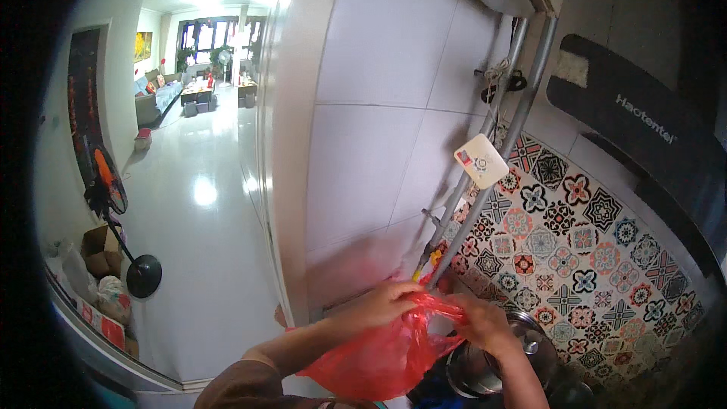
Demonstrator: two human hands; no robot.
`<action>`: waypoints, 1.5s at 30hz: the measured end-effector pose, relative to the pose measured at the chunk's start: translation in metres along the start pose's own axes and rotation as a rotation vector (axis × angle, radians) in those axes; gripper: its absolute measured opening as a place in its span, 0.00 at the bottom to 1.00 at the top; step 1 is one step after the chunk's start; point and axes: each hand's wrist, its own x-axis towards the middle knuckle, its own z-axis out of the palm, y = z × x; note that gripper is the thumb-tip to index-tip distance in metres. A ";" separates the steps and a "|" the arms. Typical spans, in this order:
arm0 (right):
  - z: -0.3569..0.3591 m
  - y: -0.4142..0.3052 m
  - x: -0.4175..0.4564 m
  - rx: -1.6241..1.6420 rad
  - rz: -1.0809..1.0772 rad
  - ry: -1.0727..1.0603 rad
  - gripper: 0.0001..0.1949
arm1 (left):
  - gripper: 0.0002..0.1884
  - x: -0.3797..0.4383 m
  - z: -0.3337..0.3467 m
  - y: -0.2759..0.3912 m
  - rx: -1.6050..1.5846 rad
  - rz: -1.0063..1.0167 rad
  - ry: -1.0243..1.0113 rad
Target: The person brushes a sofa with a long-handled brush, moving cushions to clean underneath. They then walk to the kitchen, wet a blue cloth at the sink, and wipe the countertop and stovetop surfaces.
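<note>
A thin red plastic bag [375,360] hangs in front of me, its upper part gathered between my two hands. My left hand [392,304] grips the bag's top edge near the pipes. With my right hand [483,321] I hold the bunched opening on the other side, and the plastic stretches between the fists. What the bag contains, if anything, cannot be made out. Just below my right forearm sits a metal pot with a glass lid [531,346], partly covered by the arm.
Two metal pipes [508,125] run down the tiled wall, with a small cream-coloured box [481,161] on them. A dark range hood [642,108] juts in above patterned tiles [562,250]. Through the doorway on the left stand a floor fan [111,182] and a cardboard box [102,250].
</note>
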 end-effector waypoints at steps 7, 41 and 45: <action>-0.045 -0.012 0.000 0.931 0.019 0.032 0.09 | 0.16 -0.016 -0.049 0.056 0.547 -0.062 0.022; -0.141 -0.143 0.052 0.406 -0.669 0.851 0.30 | 0.07 0.192 -0.168 0.526 0.515 1.222 0.153; -0.141 -0.145 0.079 0.014 -0.816 0.899 0.39 | 0.09 0.194 -0.178 0.550 0.944 1.308 0.725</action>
